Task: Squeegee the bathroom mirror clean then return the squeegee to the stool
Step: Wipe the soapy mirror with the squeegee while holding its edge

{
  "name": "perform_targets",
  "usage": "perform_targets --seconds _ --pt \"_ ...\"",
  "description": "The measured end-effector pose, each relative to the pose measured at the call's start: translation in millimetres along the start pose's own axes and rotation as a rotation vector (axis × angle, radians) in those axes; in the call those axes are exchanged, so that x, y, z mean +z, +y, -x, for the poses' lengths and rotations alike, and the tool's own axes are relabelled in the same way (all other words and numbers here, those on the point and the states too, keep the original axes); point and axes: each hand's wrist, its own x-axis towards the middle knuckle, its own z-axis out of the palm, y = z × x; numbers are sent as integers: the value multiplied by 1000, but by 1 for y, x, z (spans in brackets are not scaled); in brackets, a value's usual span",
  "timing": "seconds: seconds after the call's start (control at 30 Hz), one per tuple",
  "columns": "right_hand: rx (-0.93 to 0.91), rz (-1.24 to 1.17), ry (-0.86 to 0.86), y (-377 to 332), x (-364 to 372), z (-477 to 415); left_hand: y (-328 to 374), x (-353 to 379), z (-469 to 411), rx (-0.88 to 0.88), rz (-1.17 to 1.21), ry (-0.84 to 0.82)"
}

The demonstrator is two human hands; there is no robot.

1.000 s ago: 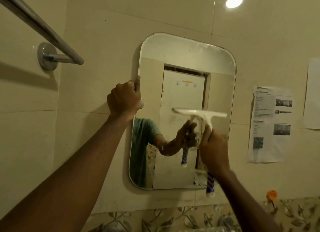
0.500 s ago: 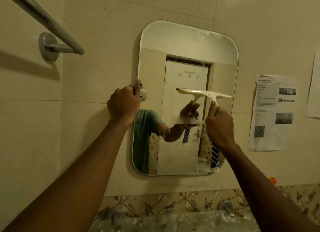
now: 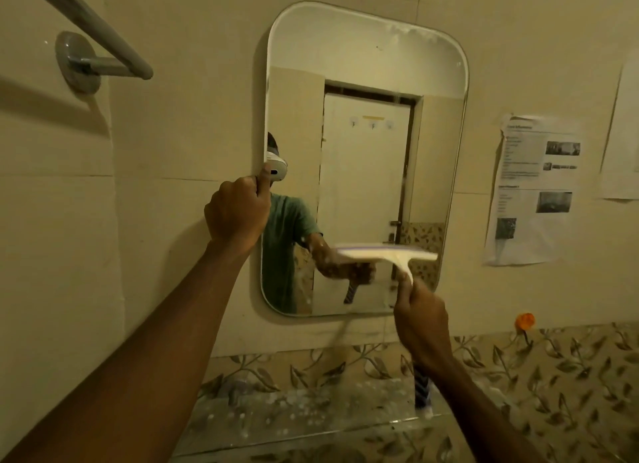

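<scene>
Left hand (image 3: pixel 237 213) clamped rounded frameless wall mirror (image 3: pixel 366 82) at left edge, steadying it. Right hand (image 3: pixel 420 321) gripped cream T-shaped squeegee (image 3: pixel 387 253), blade low on glass. Foam at top right. Stool unseen.

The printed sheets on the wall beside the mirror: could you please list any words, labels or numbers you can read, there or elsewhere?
Printed sheet right of the mirror: a heading, text lines and small photos, all too blurred to read.
Second sheet at the right edge: no legible text.
Squeegee: no label visible.
</scene>
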Motion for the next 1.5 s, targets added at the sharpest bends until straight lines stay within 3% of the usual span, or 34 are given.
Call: perform_targets --seconds 0.2,0.5,0.83,1.07,1.27,1.5 --pt "-78 -67 101 -25 -13 -53 -11 7 20 -20 20 -23" --pt "95 74 -13 47 26 44 -9 9 23 -26 -18 -12" --pt "-21 -74 97 -14 -8 -35 -13 10 24 -24 -35 -25" --pt "93 37 7 41 24 33 -12 8 22 14 -32 -72" --pt "-14 -61 70 -11 -10 -5 -8 -6 -2 31 -128 -237" --pt "-179 -167 160 -117 -35 -114 10 -33 -53 7 -79 -155"
